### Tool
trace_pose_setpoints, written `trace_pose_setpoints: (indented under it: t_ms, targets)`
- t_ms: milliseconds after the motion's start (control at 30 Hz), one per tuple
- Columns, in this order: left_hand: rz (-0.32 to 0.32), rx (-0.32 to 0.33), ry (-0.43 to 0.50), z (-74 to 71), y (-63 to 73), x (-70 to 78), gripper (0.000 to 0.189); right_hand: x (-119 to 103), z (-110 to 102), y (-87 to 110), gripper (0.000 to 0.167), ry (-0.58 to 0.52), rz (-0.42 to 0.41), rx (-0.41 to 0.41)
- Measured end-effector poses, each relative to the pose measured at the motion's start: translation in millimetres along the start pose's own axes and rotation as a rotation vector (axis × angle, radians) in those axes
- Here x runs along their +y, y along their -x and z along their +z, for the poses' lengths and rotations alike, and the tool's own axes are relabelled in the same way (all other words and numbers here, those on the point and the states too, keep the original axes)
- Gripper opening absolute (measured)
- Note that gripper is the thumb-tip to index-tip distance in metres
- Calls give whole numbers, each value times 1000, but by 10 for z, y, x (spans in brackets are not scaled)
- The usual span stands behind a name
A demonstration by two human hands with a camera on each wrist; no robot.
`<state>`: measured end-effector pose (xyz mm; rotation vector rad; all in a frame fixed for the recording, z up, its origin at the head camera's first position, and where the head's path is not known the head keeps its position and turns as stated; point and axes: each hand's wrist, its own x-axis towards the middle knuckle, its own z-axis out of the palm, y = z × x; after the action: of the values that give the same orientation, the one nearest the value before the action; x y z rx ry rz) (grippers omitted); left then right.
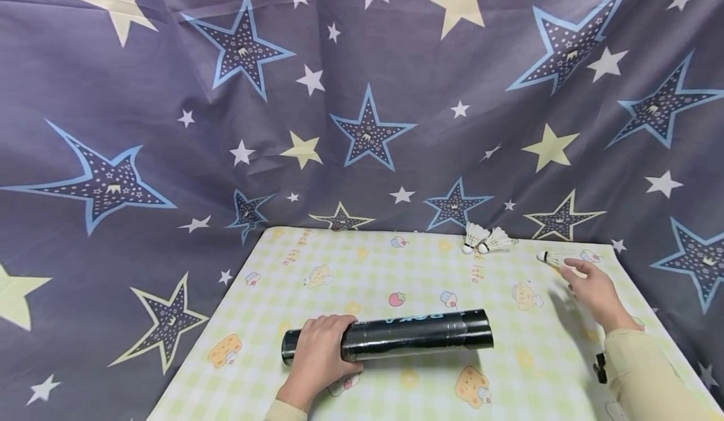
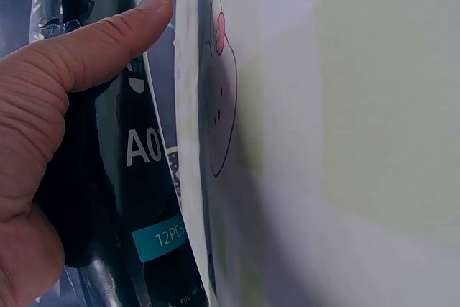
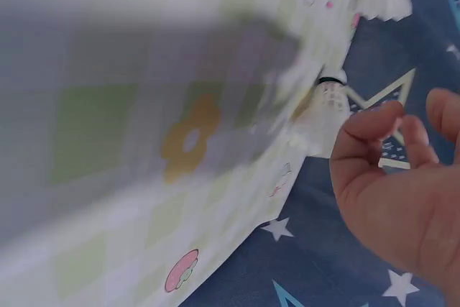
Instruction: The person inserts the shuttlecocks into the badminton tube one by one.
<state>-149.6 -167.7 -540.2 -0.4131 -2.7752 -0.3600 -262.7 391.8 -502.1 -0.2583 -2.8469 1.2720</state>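
Black tube held sideways, white shuttlecock lying on its side.
From my end, I see the tube as a glossy, dark cylinder with blue letters along its upper side and a teal "12PCS" band; it is gripped near one end by the left hand, roughly level across the front of the checked cloth. I find the shuttlecock near the cloth's back right, cork leftward, dark ring behind it, feathers at the right hand's fingertips; I can't tell whether they touch.
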Motion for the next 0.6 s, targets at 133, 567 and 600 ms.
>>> trace_pose_setpoints:
  t_ms: [133, 567, 600]
  targets:
    - [11, 1, -6, -3, -11, -6, 91, 22, 2, -155, 64, 49, -16, -9]
    - [10, -3, -18, -15, 26, -73, 90, 14, 155, -305, 60, 47, -10, -148]
    - [7, -5, -17, -16, 32, -80, 90, -11, 179, -282, 60, 53, -23, -141]
